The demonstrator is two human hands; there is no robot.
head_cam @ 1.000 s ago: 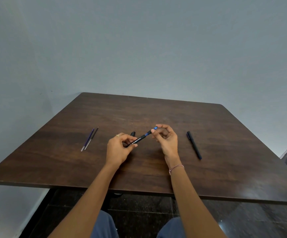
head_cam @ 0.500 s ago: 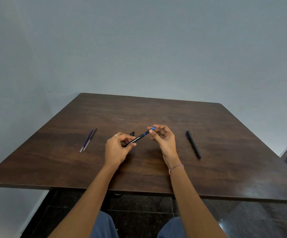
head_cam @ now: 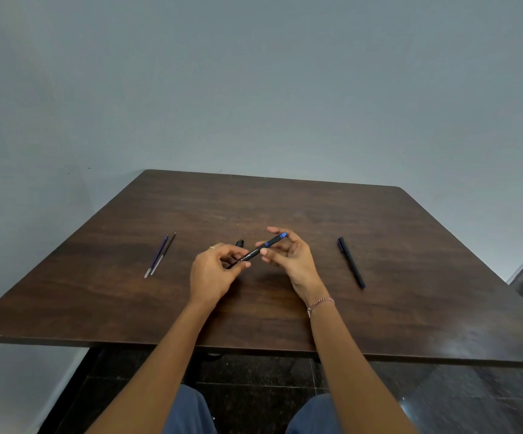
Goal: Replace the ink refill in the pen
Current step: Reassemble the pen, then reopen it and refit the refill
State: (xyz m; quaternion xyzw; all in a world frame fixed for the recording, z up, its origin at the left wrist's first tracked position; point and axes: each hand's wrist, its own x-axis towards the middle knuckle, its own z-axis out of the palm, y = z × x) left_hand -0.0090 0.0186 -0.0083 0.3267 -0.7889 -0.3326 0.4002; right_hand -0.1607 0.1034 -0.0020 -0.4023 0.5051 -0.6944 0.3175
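A black pen with a blue end (head_cam: 258, 250) is held slanted above the middle of the brown table (head_cam: 285, 308). My left hand (head_cam: 213, 272) pinches its lower end. My right hand (head_cam: 291, 258) holds the upper, blue-banded part between thumb and fingers. A small black cap-like piece (head_cam: 239, 243) lies on the table just behind my left hand. Two thin refills (head_cam: 159, 255), one blue and one dark, lie side by side to the left. A second black pen (head_cam: 351, 262) lies to the right.
The table stands against a plain grey wall. Its near edge runs just above my knees, with dark tiled floor below. A wall edge shows at the far right.
My right hand has loosened and spread its fingers along the pen's upper end. The pen stays at nearly the same slant, and my left hand has barely moved.
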